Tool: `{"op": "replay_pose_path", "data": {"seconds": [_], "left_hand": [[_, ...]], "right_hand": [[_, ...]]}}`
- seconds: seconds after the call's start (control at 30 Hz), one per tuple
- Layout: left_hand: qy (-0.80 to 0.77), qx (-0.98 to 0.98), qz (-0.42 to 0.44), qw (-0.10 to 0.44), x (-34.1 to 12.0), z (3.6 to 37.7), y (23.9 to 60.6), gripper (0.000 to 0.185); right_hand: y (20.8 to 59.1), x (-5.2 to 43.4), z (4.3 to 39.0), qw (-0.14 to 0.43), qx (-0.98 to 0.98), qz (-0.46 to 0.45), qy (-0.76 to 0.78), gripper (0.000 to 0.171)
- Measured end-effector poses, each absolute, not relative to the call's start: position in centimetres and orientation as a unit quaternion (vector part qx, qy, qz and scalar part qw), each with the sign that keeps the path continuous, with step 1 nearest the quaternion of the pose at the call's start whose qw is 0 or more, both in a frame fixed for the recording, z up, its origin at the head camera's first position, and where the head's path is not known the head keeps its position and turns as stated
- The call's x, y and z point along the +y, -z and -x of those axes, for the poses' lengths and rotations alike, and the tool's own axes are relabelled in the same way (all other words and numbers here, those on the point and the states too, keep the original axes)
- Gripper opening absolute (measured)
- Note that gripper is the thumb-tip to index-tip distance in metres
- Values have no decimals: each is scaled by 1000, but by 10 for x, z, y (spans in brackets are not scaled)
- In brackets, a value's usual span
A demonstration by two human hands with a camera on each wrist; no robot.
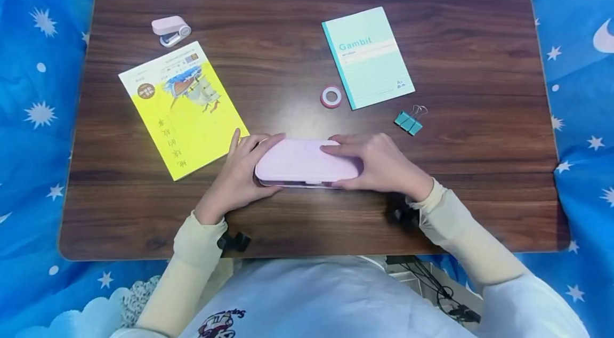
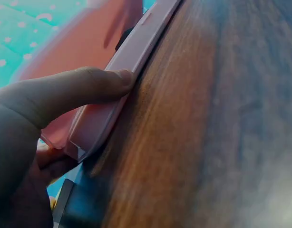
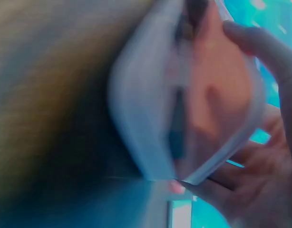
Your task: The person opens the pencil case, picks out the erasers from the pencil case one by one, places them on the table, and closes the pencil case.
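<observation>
The pink pencil case [image 1: 307, 163] lies lengthwise on the desk [image 1: 307, 220] near the front edge, directly before the person, with a hand at each end. The left hand [image 1: 240, 172] curls its grip round the left end, thumb along the near side seam as the left wrist view shows [image 2: 89, 88]; the right hand [image 1: 379, 162] lays its fingers over the lid and wraps the right end, and the right wrist view, though blurred, shows the lid standing a little apart from the base with something dark inside. A likely risk is that the lid springs or tips the case while it is parted, since both grips sit at the ends and nothing holds the middle; contents could slide out toward the desk edge, which is close. A fingertip in the seam could also be nipped if the lid snaps down. Farther out, a small roll of tape [image 1: 331, 96] lies beyond the case, and beside it a mint-green notebook [image 1: 367, 56] printed "Gambit", with smaller lettering too small to read. Teal binder clips [image 1: 409, 121] lie to its right. To the left is a yellow book [image 1: 184, 109] with Chinese characters down its cover, not clearly legible, and behind it a pink stapler [image 1: 170, 30].
</observation>
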State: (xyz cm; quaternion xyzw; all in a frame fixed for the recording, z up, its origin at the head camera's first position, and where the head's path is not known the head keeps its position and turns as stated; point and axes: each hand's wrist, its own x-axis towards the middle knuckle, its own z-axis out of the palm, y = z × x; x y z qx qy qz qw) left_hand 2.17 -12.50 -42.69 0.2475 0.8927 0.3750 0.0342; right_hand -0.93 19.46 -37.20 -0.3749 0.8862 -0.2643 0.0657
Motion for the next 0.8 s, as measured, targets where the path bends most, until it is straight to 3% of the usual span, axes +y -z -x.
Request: {"op": "replay_pose_path", "data": {"seconds": [0.1, 0.2, 0.3, 0.4, 0.47, 0.53, 0.6, 0.73, 0.8], "left_hand": [[-389, 891, -230, 40, -124, -24, 430, 121], [-409, 889, -204, 39, -122, -28, 434, 139], [-428, 884, -182, 40, -119, -30, 436, 150], [-444, 879, -169, 38, -119, -32, 435, 150], [-445, 879, -168, 32, -120, -32, 435, 148], [-443, 880, -171, 27, -122, -33, 435, 147], [-441, 880, -174, 26, -123, -32, 434, 145], [-439, 880, -176, 27, -123, -32, 432, 144], [-440, 880, -177, 27, -123, -33, 432, 145]], "right_hand": [[371, 203, 17, 93, 871, 329, 351, 43], [370, 205, 22, 57, 872, 246, 420, 21], [368, 203, 23, -28, 880, 140, 454, 13], [364, 202, 21, -159, 878, 74, 446, 19], [363, 201, 13, -228, 868, 68, 435, 28], [363, 200, 1, -261, 867, 99, 413, 34], [366, 199, -13, -240, 876, 142, 395, 29], [376, 198, -30, -141, 913, 185, 334, 10], [379, 198, -33, -109, 929, 178, 305, 19]]}}
